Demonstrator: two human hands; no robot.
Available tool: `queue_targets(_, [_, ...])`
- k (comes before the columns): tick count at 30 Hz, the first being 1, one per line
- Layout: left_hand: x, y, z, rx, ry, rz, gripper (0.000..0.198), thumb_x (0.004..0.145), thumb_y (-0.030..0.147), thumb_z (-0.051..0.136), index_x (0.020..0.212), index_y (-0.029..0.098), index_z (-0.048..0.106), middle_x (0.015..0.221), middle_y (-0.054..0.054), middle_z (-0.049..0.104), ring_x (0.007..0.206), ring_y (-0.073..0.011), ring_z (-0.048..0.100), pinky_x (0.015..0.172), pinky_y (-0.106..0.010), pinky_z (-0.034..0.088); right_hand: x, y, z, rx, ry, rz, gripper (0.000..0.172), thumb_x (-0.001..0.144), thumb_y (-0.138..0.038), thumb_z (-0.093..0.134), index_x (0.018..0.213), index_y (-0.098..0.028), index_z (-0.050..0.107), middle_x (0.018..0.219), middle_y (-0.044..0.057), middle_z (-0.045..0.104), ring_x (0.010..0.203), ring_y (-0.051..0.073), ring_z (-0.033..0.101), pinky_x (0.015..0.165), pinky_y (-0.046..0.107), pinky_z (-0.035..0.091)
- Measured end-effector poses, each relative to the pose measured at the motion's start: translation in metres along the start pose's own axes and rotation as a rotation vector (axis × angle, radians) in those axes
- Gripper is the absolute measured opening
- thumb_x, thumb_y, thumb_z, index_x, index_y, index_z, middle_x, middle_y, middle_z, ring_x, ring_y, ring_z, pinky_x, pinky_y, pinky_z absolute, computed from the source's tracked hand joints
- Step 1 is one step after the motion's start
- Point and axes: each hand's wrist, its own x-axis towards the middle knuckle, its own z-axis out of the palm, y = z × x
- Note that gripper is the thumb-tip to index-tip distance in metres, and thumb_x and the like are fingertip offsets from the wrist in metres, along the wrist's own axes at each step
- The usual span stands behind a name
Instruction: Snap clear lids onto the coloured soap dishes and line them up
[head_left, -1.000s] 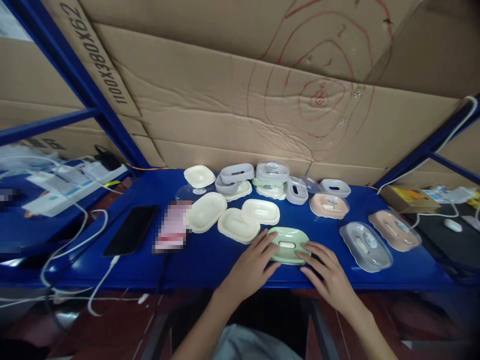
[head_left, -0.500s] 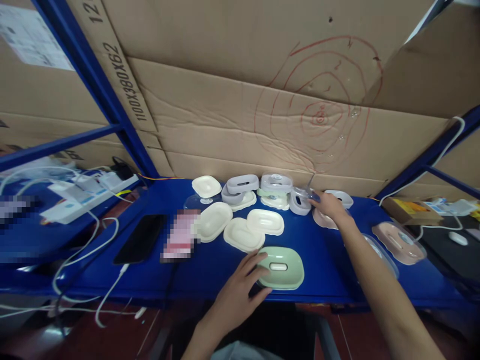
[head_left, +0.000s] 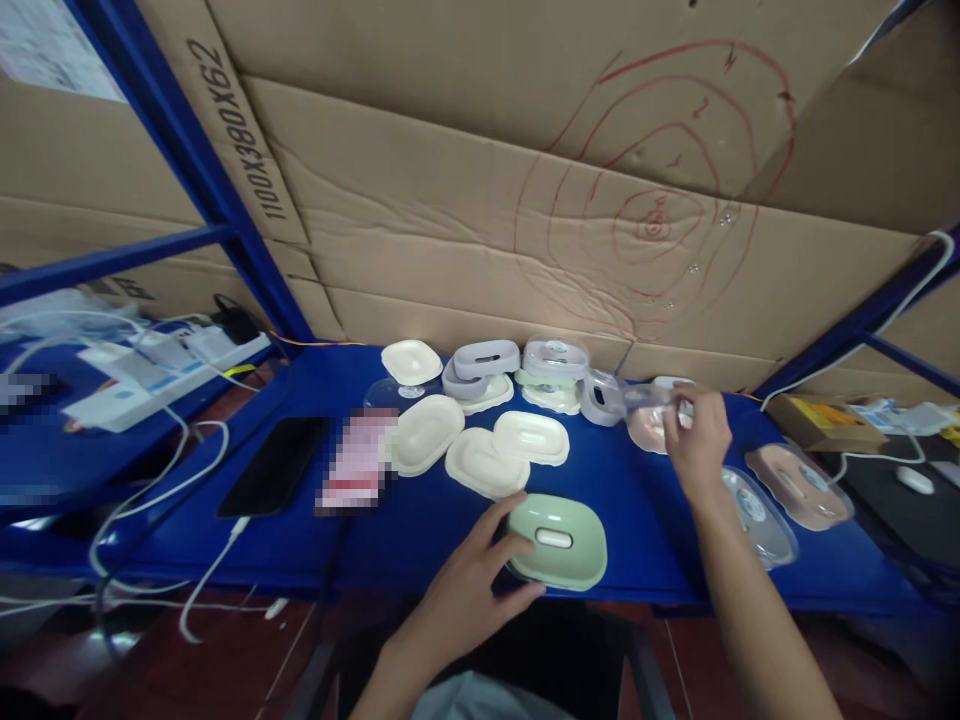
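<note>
A green soap dish (head_left: 585, 555) with a pale oval piece in its central slot sits near the table's front edge. My left hand (head_left: 471, 572) rests at its left rim with fingers apart, not closed around it. My right hand (head_left: 699, 435) is at the back right, its fingers pinching a clear plastic lid (head_left: 646, 399). That lid is over a pink dish (head_left: 645, 432), partly hidden by it and my hand. Left of the lid stands a tilted grey dish (head_left: 598, 402). Whether the lid touches the pink dish I cannot tell.
Cream dishes (head_left: 427, 436) and stacked grey dishes (head_left: 486, 358) stand at the back. A clear cover (head_left: 761, 515) and a covered pink dish (head_left: 795, 482) lie at right. At left are a black phone (head_left: 276, 466), cables and a power strip (head_left: 169, 380). Cardboard (head_left: 450, 220) walls the back.
My right hand has moved right, away from the tilted grey dish, with the clear lid in its fingers. My left hand stays beside the green dish. The view has shifted slightly.
</note>
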Motion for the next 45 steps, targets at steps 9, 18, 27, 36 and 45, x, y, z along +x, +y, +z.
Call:
queue_targets(9, [-0.001, -0.005, 0.003, -0.094, 0.019, -0.088, 0.085, 0.084, 0.027, 0.088, 0.155, 0.036, 0.042, 0.17, -0.008, 0.037, 0.157, -0.0307, 0.04, 0.127, -0.053, 0.041, -0.107, -0.073, -0.034, 0.377, 0.022, 0.013, 0.007, 0.097, -0.018, 0.064, 0.095, -0.025, 0.062, 0.096, 0.005, 0.071, 0.09, 0.022, 0.071, 0.081, 0.037, 0.057])
queue_targets(18, [-0.001, -0.004, 0.002, -0.081, -0.026, -0.068, 0.09, 0.088, 0.03, 0.084, 0.162, 0.043, 0.036, 0.176, -0.003, 0.027, 0.161, -0.0289, 0.032, 0.128, -0.051, 0.037, -0.125, -0.069, -0.032, 0.44, -0.27, -0.134, 0.031, 0.104, -0.015, 0.052, 0.124, -0.03, 0.071, 0.118, 0.008, 0.075, 0.109, 0.023, 0.075, 0.094, 0.038, 0.065])
queue_targets(27, [0.002, -0.003, 0.0, -0.084, 0.008, -0.059, 0.065, 0.09, 0.024, 0.08, 0.149, 0.039, 0.058, 0.169, -0.005, 0.042, 0.154, -0.0303, 0.044, 0.126, -0.052, 0.042, -0.11, -0.068, -0.087, 0.339, -0.886, -0.22, 0.068, 0.104, -0.032, 0.061, 0.166, -0.041, 0.033, 0.173, 0.004, 0.032, 0.157, 0.03, 0.038, 0.12, 0.05, 0.049])
queue_targets(36, [0.003, -0.005, -0.001, -0.095, 0.006, -0.079, 0.087, 0.087, 0.031, 0.084, 0.161, 0.04, 0.039, 0.172, -0.007, 0.036, 0.158, -0.0321, 0.037, 0.126, -0.055, 0.041, -0.132, -0.096, -0.068, 0.386, -0.793, -0.269, 0.068, 0.102, -0.038, 0.066, 0.163, -0.042, 0.038, 0.175, 0.005, 0.027, 0.158, 0.032, 0.035, 0.119, 0.051, 0.049])
queue_targets(45, [0.002, -0.01, 0.002, -0.141, -0.001, -0.103, 0.084, 0.087, 0.028, 0.084, 0.159, 0.04, 0.042, 0.17, -0.005, 0.039, 0.156, -0.0304, 0.041, 0.127, -0.053, 0.04, -0.144, -0.089, -0.064, 0.338, -0.688, -0.327, 0.067, 0.101, -0.034, 0.066, 0.163, -0.038, 0.041, 0.174, 0.007, 0.03, 0.158, 0.032, 0.037, 0.121, 0.052, 0.047])
